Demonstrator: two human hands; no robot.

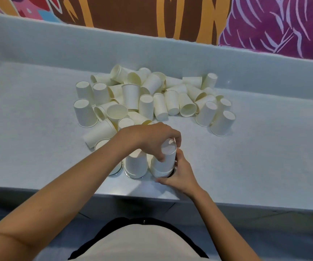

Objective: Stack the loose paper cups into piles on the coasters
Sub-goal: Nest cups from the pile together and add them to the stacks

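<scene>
Several loose white paper cups point(148, 98) lie in a heap in the middle of the white counter point(264, 157), some upside down, some on their sides. Near the front edge a short pile of upside-down cups point(162, 167) stands on a coaster that is mostly hidden. My left hand point(151, 140) grips the top cup point(168, 147) of that pile from above. My right hand point(180, 174) holds the base of the pile from the right. Just left of it another upside-down cup pile point(136, 164) stands on a coaster. A third, round glassy coaster point(117, 169) peeks out under my left forearm.
A raised white back ledge point(170, 51) runs behind the heap, below a colourful painted wall point(189, 16). Two upside-down cups point(221, 123) stand at the heap's right end. The counter's front edge point(227, 204) is close to my body.
</scene>
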